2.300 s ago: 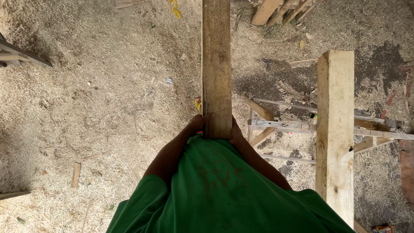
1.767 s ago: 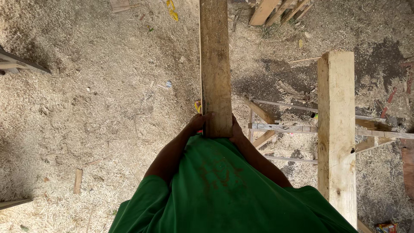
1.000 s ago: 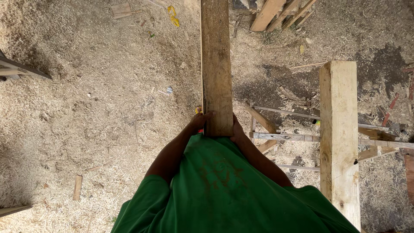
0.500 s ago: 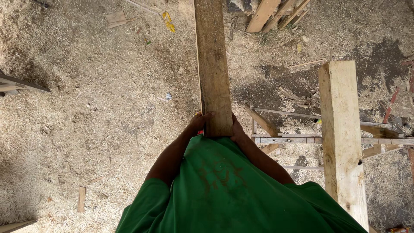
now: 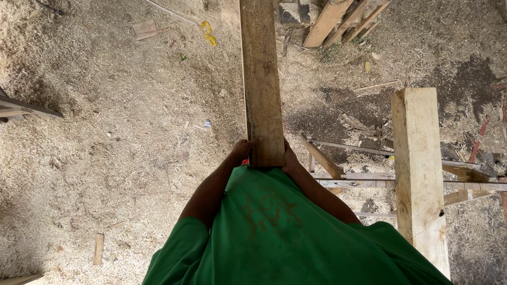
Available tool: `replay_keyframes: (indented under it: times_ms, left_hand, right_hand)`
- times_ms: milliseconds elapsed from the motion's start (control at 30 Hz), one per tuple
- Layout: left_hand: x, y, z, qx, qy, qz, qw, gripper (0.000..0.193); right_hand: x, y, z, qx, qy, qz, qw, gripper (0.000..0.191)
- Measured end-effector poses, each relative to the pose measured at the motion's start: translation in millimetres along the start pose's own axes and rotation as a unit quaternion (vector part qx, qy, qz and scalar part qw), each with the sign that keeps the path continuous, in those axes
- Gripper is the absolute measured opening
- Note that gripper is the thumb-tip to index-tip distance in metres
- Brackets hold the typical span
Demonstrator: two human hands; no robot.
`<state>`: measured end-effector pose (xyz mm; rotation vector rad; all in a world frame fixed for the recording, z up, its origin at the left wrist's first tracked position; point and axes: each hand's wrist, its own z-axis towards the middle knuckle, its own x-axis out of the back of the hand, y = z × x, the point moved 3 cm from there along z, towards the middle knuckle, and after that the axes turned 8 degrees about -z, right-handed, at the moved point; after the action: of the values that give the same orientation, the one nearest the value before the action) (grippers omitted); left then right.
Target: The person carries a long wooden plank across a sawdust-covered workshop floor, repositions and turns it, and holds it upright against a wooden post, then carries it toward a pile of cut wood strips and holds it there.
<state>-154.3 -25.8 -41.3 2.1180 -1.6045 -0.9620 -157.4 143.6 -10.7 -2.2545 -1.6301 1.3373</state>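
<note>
Down the centre of the frame, a long, rough wooden plank [image 5: 261,79] runs from the top edge to the person's chest, seen from directly above. Its near end sits against the green shirt [image 5: 280,232] that fills the lower middle of the frame. The left hand [image 5: 244,150] wraps the plank's left edge at that near end, fingers [image 5: 252,142] curled onto the top face and grasping the wood. The right hand [image 5: 289,158] presses against the plank's right edge, mostly hidden beneath it, and also grips the plank. Both forearms angle inward from the shirt sleeves toward the board's end.

Below the plank lies a floor [image 5: 105,158] thickly covered with pale sawdust and wood shavings. At the right of the frame stands a thick, pale timber post [image 5: 420,174], its flat top face toward the camera, running down to the lower right. Thin wooden slats [image 5: 369,182] cross behind it, just right of the person's right arm. At the upper right, several stacked boards [image 5: 338,18] lean together near the top edge. At the upper left lie a small flat wood offcut [image 5: 143,29] and, just right of it, a yellow scrap [image 5: 208,32]. A dark wooden edge [image 5: 24,107] enters from the left side of the frame. A short stick of wood [image 5: 98,249] lies on the sawdust at the lower left.
</note>
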Motion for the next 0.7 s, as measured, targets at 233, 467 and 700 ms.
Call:
replay_keyframes:
  times_ms: [233, 467, 700]
  left_hand:
    - [0, 11, 8, -0.007, -0.016, 0.003, 1.0, 0.077]
    - [2, 23, 19, -0.001, 0.006, 0.013, 1.0, 0.078]
    - [6, 38, 28, -0.005, 0.002, 0.015, 1.0, 0.082]
  right_hand:
    - [-7, -8, 10, -0.017, -0.006, 0.02, 1.0, 0.062]
    - [-12, -19, 21, -0.019, -0.003, 0.014, 1.0, 0.062]
    - [-19, -30, 35, 0.021, 0.012, -0.028, 0.999, 0.054]
